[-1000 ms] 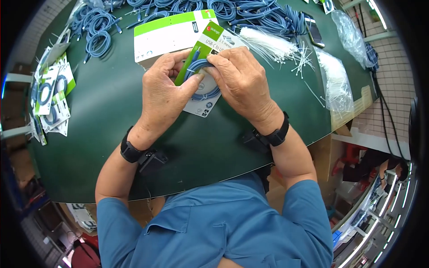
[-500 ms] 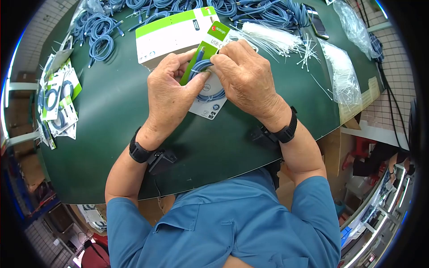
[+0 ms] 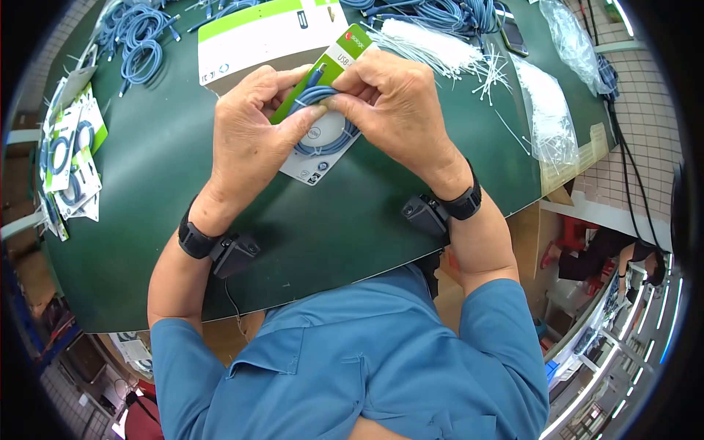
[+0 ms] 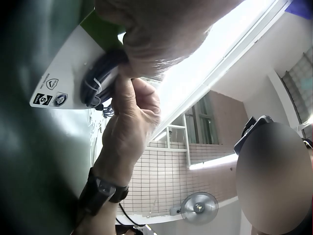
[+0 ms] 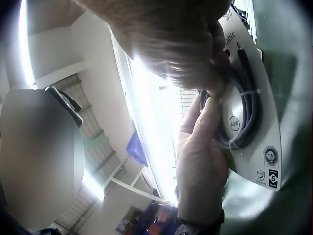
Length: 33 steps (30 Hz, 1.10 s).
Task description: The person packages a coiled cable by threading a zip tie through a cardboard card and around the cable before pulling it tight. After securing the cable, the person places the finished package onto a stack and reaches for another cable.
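Both hands meet at a green-and-white packaging card (image 3: 302,170), tilted above the table, with a coiled blue USB-C cable (image 3: 345,138) on its front. My left hand (image 3: 253,128) grips the card's left side and the coil, thumb over the cable and fingers partly behind the card. From the right, my right hand (image 3: 402,110) pinches the top of the coil, its thumb tip close to the left one. In the right wrist view, thin ties circle the coil (image 5: 252,105), and one cable plug (image 5: 240,54) points up along the card. The right hand's fingertips are partly hidden.
A white-and-green box (image 3: 268,48) stands just beyond the hands. Cable bundles (image 3: 143,62) lie along the back, loose white cable ties (image 3: 436,48) and a bag of ties (image 3: 546,117) at right, beside a phone (image 3: 512,33). Carded cables (image 3: 70,158) pile up at left.
The right thumb has come down alongside the left thumb on the coil, and the right hand has turned. Hands and card sit slightly further left in the head view, which has itself shifted.
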Available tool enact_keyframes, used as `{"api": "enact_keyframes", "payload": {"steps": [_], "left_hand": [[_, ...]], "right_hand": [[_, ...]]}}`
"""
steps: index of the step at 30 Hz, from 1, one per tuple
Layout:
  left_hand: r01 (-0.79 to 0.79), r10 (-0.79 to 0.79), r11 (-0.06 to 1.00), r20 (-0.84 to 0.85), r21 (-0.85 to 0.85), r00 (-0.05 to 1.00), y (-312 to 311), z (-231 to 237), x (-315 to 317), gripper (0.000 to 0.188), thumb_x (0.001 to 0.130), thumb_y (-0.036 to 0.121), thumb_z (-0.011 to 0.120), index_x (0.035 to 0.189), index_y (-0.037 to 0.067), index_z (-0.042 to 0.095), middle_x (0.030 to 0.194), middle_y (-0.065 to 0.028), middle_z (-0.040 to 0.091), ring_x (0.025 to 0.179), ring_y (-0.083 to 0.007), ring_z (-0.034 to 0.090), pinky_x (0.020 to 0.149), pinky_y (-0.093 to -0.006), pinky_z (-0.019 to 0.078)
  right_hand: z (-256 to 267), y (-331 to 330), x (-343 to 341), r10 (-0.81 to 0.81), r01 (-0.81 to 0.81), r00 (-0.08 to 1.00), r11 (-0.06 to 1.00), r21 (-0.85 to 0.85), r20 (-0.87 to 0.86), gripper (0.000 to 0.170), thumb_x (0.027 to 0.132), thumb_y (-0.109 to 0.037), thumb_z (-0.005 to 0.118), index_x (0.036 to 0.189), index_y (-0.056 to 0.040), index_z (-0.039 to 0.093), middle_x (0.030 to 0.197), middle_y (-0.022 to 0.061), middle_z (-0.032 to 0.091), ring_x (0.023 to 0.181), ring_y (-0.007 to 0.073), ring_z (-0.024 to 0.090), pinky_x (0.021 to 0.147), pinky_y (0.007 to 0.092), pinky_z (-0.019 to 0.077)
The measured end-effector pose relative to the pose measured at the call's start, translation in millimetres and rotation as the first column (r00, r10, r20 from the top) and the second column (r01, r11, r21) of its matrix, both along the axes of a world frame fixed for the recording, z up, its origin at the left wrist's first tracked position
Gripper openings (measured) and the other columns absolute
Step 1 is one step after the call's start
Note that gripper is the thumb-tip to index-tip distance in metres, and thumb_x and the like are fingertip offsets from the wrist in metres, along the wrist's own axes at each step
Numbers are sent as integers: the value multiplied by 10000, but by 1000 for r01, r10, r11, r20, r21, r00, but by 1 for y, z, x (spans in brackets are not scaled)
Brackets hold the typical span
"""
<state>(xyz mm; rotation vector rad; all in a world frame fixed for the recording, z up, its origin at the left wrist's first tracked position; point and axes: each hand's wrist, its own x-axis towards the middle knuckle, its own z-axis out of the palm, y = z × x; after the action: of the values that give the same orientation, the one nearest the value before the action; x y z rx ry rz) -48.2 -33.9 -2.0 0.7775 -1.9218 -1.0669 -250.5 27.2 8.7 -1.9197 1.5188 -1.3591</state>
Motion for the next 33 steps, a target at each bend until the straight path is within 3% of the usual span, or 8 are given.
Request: {"api": "enact_keyframes", "payload": {"steps": [7, 15, 18, 20, 24, 26, 29, 33], "left_hand": [[-36, 36, 999, 29, -11, 999, -7, 4, 0, 431, 833, 62, 847, 1252, 19, 753, 915, -25, 681, 764, -92, 587, 694, -262, 511], [9, -11, 984, 8, 180, 1000, -11, 15, 5, 445, 859, 59, 825, 1287, -6, 723, 1004, -47, 758, 867, -100, 676, 803, -268, 574], [73, -59, 952, -57, 297, 997, -11, 21, 5, 420, 863, 53, 817, 1270, -5, 728, 975, -43, 761, 881, -102, 683, 821, -272, 578], [71, -80, 978, 35, 197, 996, -10, 24, 7, 372, 853, 43, 811, 1213, -10, 735, 957, -52, 766, 883, -126, 708, 832, -279, 588], [122, -120, 993, 173, 1, 978, 3, 38, 4, 343, 806, 50, 838, 1132, 3, 742, 913, -58, 753, 847, -182, 722, 842, -322, 595], [138, -116, 987, 221, -86, 968, 6, 41, 3, 342, 786, 57, 852, 1106, 11, 743, 896, -58, 746, 828, -203, 723, 844, -342, 596], [205, -18, 787, 311, -582, 950, 6, 45, 4, 399, 711, 83, 894, 1080, 43, 747, 852, -49, 708, 832, -264, 692, 877, -412, 570], [56, 67, 704, 145, -708, 987, 7, 50, 3, 514, 692, 99, 905, 1174, 63, 731, 907, -58, 697, 870, -286, 669, 906, -442, 535]], "right_hand": [[-7, -7, 4, -115, 44, 955, 967, -253, -274, 175, 840, 12, 822, 1000, -23, 760, 885, 82, 714, 725, 161, 697, 604, 253, 546], [19, -5, -15, -194, 187, 981, 929, -319, 10, 229, 869, -35, 822, 1089, -35, 759, 986, 90, 746, 793, 166, 707, 639, 294, 565], [25, -7, -28, -229, 197, 973, 903, -382, -38, 248, 868, -30, 820, 1108, -37, 760, 1011, 91, 751, 800, 164, 710, 641, 291, 568], [31, -3, -29, -247, 200, 967, 893, -404, -67, 258, 867, -27, 819, 1118, -39, 760, 1023, 91, 754, 803, 163, 712, 641, 290, 570], [42, 6, -19, -30, -8, 992, 955, -295, -122, 292, 861, -41, 817, 1148, -46, 762, 1029, 107, 756, 824, 203, 723, 695, 311, 575], [48, 15, -4, 47, -102, 950, 981, -167, -307, 326, 855, -64, 820, 1174, -47, 756, 1021, 118, 753, 857, 237, 726, 754, 333, 578], [47, 19, 0, 144, -173, 924, 983, -54, -354, 370, 845, -90, 827, 1202, -45, 742, 1018, 126, 746, 890, 268, 725, 809, 351, 576], [51, 20, -9, 235, -225, 945, 972, 70, -229, 418, 842, -108, 833, 1236, -30, 714, 1032, 122, 731, 932, 276, 720, 863, 357, 570]]}}
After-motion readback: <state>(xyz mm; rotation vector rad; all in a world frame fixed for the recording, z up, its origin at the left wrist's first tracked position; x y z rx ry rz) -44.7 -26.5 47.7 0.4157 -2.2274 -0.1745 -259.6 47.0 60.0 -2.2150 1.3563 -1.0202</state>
